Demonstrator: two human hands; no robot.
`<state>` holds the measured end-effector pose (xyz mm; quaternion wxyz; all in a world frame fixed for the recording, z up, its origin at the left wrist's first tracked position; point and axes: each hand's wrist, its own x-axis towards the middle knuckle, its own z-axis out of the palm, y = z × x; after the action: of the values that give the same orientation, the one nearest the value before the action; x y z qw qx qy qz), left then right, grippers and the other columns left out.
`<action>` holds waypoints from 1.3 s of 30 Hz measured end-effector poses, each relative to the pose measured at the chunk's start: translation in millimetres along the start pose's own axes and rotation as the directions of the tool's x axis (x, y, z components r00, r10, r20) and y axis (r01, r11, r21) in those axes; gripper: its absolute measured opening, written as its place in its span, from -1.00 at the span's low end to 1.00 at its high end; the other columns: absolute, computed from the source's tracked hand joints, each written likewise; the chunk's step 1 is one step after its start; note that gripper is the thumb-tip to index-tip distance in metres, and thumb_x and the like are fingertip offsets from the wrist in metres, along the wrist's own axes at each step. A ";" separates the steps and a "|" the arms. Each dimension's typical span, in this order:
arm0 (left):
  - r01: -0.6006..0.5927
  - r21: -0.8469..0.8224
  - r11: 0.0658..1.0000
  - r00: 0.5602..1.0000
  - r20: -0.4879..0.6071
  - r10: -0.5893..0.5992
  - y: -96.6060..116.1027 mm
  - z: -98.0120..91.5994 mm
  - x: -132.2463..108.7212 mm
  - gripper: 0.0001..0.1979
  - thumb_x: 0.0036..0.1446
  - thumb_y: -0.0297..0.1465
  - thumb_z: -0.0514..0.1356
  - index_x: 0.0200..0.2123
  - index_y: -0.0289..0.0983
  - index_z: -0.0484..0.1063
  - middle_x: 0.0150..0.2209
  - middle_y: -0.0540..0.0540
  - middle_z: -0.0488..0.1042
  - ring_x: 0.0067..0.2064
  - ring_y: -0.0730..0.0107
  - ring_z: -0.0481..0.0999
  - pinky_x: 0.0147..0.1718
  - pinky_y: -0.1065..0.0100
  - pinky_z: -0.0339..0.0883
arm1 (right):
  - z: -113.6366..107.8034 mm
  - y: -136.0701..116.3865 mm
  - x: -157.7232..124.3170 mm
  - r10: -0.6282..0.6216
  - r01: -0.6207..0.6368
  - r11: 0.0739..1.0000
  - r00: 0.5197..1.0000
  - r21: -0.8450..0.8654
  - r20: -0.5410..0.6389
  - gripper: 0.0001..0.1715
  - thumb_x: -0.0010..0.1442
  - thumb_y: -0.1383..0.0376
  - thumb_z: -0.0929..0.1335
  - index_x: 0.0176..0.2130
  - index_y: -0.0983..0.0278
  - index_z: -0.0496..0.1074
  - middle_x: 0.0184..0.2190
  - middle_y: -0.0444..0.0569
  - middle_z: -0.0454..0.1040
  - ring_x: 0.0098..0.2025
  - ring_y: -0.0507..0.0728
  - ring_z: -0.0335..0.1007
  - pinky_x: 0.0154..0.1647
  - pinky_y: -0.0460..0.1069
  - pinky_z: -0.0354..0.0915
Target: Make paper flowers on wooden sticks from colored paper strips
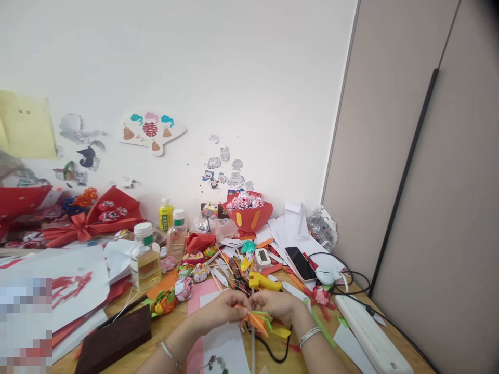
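Observation:
My left hand (221, 310) and my right hand (277, 305) meet low in the middle of the view, both pinched on a small paper craft piece (260, 320) with orange, green and yellow strips. A thin white stick (252, 347) runs down from the piece toward me. Each wrist wears a bracelet. Just beyond my fingers lies a yellow glue gun (264, 282), and a pink sheet (202, 304) lies under my left hand.
The wooden table (171, 324) is crowded: glass bottles (145, 258), paper flower balls (183, 288), a red paper bouquet (246, 212), a phone (299, 263), a white mouse (324, 276), a power strip (370, 337), a dark box (114, 340) and white sheets at left. A wall stands behind.

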<state>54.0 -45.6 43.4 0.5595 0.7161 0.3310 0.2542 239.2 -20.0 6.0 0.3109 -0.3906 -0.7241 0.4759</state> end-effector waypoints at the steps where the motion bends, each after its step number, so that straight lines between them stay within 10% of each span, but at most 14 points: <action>1: 0.022 0.031 0.999 0.999 0.039 -0.023 -0.8 0.9 -0.2 -0.80 -0.11 -0.26 0.19 -0.53 -0.29 0.37 -0.63 0.10 0.29 -0.56 0.53 0.18 -0.55 0.46 -0.03 | 1.8 0.5 1.8 0.024 -0.025 0.999 0.999 0.020 0.043 -0.92 -0.14 0.35 0.39 -0.50 0.30 0.42 -0.71 -0.28 0.24 -0.69 -0.08 0.08 -0.65 -0.18 0.02; 4: 0.034 0.103 0.994 0.998 0.045 -0.039 -5.3 4.0 2.4 -0.92 -0.13 -0.38 0.13 -0.57 -0.27 0.33 -0.62 0.10 0.31 -0.53 0.49 0.26 -0.51 0.46 0.08 | 9.9 -0.3 10.6 0.107 -0.118 0.987 0.990 0.113 0.094 -0.83 -0.12 0.45 0.30 -0.43 0.30 0.41 -0.74 -0.31 0.20 -0.71 -0.07 0.05 -0.66 -0.17 -0.02; 12: 0.078 0.391 0.917 0.966 -0.257 0.027 -8.2 11.7 10.3 -0.92 -0.19 -0.53 0.02 -0.58 -0.24 0.21 -0.58 0.11 0.27 -0.48 0.45 0.32 -0.48 0.46 0.17 | 23.6 -17.4 16.4 -0.050 -0.026 0.981 0.923 -0.192 -0.382 -0.72 -0.08 0.50 0.21 -0.37 0.25 0.38 -0.66 -0.26 0.24 -0.63 -0.03 0.11 -0.61 -0.16 -0.04; 22: 0.038 0.401 0.915 0.965 -0.252 0.070 -18.3 3.9 14.2 -0.89 -0.15 -0.51 0.01 -0.57 -0.28 0.32 -0.54 0.03 0.38 -0.45 0.39 0.36 -0.45 0.44 0.19 | 31.5 -38.3 5.6 -0.294 0.058 0.810 0.901 -0.584 -0.318 -0.70 0.07 0.47 0.19 -0.25 0.22 0.38 -0.53 -0.14 0.41 -0.47 0.05 0.29 -0.50 -0.12 0.00; 39: -0.017 0.358 0.934 0.795 -0.561 0.229 -24.3 0.9 18.5 -0.78 -0.01 -0.45 -0.03 -0.51 -0.27 0.40 -0.48 -0.10 0.50 -0.41 0.28 0.44 -0.41 0.37 0.26 | 53.3 -25.7 13.3 -0.342 -0.044 0.693 0.859 -0.720 -0.382 -0.75 0.22 0.42 0.14 -0.20 0.29 0.33 -0.40 0.03 0.48 -0.39 0.15 0.42 -0.46 -0.07 0.10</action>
<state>62.0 -28.4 19.5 0.2797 0.7047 0.4796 0.4418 181.8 -38.6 12.1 0.3484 -0.5237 -0.7772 0.0193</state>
